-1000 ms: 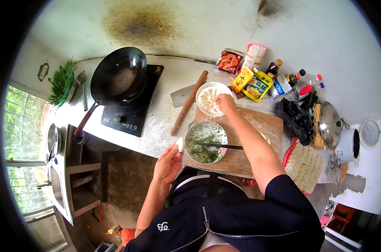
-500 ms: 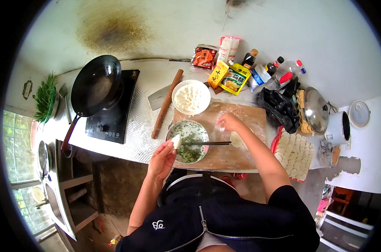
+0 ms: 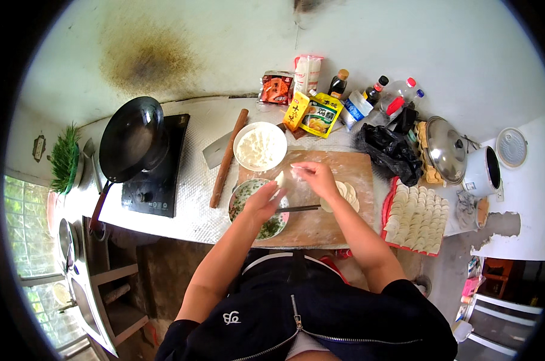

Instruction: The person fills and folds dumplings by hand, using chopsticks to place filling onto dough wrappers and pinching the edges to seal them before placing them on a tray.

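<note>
My left hand [image 3: 263,203] is closed round a pale folded dumpling [image 3: 279,178], whose tip shows above the fingers. Beneath that hand is a patterned bowl [image 3: 234,212] of chopped green filling [image 3: 271,227], with dark chopsticks [image 3: 300,209] resting across its rim. My right hand [image 3: 319,179] hovers over the wooden board [image 3: 361,170], close to the dumpling but apart from it. Its fingers are drawn together and floury at the tips; anything between them is too blurred to make out. Flat round dough wrappers [image 3: 343,197] lie on the board beside my right forearm.
A bowl of flour [image 3: 260,146], a rolling pin [image 3: 229,159] and a cleaver [image 3: 214,152] lie beyond the filling. Rows of dumplings [image 3: 416,218] fill a red-edged tray at right. A wok [image 3: 131,141] sits left; seasoning packets [image 3: 320,115] and a black bag [image 3: 392,153] stand behind.
My left hand has moved right and forward, carrying the dumpling from the bowl's left side. My right hand has come left toward it. The whole view has shifted slightly.
</note>
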The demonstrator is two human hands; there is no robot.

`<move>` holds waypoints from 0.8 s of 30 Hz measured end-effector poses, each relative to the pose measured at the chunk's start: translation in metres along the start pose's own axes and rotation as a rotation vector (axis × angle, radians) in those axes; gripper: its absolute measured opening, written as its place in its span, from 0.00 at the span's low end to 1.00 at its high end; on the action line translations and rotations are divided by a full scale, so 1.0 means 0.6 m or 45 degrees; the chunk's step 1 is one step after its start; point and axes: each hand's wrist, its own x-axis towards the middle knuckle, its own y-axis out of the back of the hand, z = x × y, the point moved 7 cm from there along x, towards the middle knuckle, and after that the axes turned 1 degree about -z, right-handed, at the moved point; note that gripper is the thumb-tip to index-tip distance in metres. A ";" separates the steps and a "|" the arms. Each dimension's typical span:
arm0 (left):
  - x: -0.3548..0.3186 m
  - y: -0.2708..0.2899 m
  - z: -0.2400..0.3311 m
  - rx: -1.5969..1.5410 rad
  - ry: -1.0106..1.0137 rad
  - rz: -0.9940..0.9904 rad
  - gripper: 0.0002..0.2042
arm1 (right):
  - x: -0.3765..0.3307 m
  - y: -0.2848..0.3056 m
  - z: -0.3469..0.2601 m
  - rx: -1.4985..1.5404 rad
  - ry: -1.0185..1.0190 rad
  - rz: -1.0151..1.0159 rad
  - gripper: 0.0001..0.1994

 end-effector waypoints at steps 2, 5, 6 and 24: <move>0.055 0.003 -0.017 -0.003 -0.008 -0.013 0.07 | -0.017 -0.007 -0.047 -0.281 0.215 -0.034 0.11; 0.086 -0.033 -0.031 0.065 0.005 -0.054 0.07 | -0.018 0.016 -0.010 -0.259 0.065 0.000 0.13; 0.090 -0.044 -0.034 0.071 0.009 -0.081 0.07 | -0.024 0.032 0.002 -0.215 -0.083 0.126 0.15; 0.025 -0.100 0.070 1.525 -0.746 -0.032 0.15 | 0.069 0.065 0.162 -0.420 -0.172 0.321 0.11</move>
